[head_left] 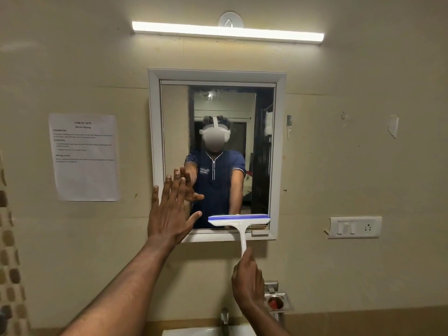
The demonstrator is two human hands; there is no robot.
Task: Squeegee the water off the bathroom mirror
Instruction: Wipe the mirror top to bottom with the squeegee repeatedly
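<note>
A white-framed mirror (280,151) hangs on the beige wall ahead. A white squeegee (238,221) with a blue rubber blade lies flat against the glass at the mirror's bottom right. My right hand (247,280) grips the lower end of its handle, below the frame. My left hand (171,209) is spread with fingers apart over the mirror's lower left corner and frame, holding nothing. Faint smears show on the glass near the left edge and top. The glass reflects a person in a blue shirt.
A printed sheet (84,157) is taped to the wall on the left. A switch and socket plate (355,227) sits to the right. Below are a tap (225,317), a white basin rim (194,332) and a metal soap dish (276,303). A tube light (228,31) glows above.
</note>
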